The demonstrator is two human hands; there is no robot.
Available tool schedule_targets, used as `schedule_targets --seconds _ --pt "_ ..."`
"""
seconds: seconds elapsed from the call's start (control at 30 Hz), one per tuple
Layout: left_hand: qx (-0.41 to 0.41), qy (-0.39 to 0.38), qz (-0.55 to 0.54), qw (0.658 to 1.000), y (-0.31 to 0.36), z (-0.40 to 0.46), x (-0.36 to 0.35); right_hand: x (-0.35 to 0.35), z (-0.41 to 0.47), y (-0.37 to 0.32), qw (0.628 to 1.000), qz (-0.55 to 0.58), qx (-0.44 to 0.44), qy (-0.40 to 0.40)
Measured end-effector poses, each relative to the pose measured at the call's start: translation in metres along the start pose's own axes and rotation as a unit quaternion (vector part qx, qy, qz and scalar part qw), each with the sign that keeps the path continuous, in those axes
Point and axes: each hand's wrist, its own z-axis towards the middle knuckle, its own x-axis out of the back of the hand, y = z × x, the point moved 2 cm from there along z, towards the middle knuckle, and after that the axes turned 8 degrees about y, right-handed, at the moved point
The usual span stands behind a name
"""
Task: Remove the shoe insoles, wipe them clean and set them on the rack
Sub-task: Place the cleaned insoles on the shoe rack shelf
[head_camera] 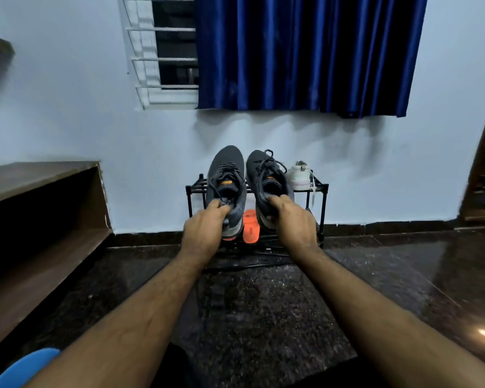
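I am gripping each shoe's heel, left hand (205, 225) on the left shoe (226, 175) and right hand (293, 222) on the right shoe (266, 175), holding both clear of the rack (324, 203) to reach the insoles.

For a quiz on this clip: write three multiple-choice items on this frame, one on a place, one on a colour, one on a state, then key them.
1. Where is the white shoe?
A. on the top of the rack, right of the grey shoes
B. on the floor
C. on the wooden shelf

2. What colour is the curtain?
A. red
B. dark blue
C. white

3. What are the hands doing?
A. hanging idle
B. wiping an insole
C. each gripping a grey shoe at its heel end

Key:
1 A: it sits at the right end of the black rack.
2 B: the glossy folds read dark blue.
3 C: the left hand grips the left shoe, and the right hand grips the right shoe.
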Motion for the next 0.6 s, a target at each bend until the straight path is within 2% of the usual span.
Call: schedule_targets --seconds 0.1,0.23,0.47,0.6 --pt "0.019 -0.008 -0.029 0.999 -0.004 0.017 0.001 -0.007 0.015 0.002 1.000 0.005 -0.004 0.003" --pt "0.028 0.003 -0.011 1.000 -0.008 0.039 -0.010 -0.019 0.033 -0.001 1.000 0.009 0.014 0.003" --pt "0.026 0.004 0.067 0.997 -0.044 0.098 -0.054 -0.078 0.092 -0.003 0.999 0.024 0.025 -0.017" --pt "0.040 0.020 0.065 0.997 -0.075 0.152 -0.083 -0.121 0.140 -0.011 0.998 0.039 0.035 -0.020"
